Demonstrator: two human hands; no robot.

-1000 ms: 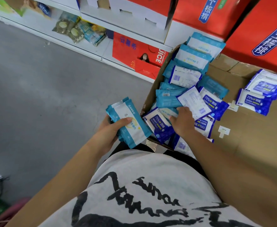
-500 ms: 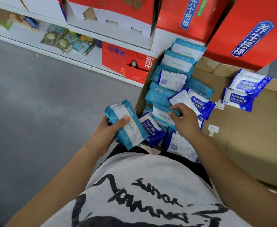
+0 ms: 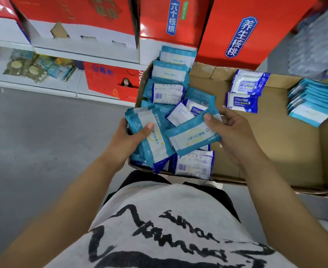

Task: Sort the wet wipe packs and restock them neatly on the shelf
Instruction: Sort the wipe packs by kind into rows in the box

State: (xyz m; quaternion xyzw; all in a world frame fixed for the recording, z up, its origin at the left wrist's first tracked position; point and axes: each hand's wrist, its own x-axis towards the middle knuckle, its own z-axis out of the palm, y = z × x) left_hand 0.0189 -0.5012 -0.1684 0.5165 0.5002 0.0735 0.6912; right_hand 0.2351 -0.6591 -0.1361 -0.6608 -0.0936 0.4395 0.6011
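Wet wipe packs [image 3: 167, 93] mostly sit jumbled at the left end of the box [image 3: 275, 142]; my left hand [image 3: 124, 140] grips a teal stack [image 3: 151, 138], and my right hand [image 3: 231, 130] pinches one more teal pack [image 3: 194, 136] just beside it. Sorted so far, I'd say: a teal pile [image 3: 312, 105] and two blue packs [image 3: 244, 93]; shelving not started yet.

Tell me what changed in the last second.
The right hand left the pile, took hold of a teal pack and lifted it toward the left hand and its stack. The left hand holds that stack as before; the two blue packs lie where they were in the box.
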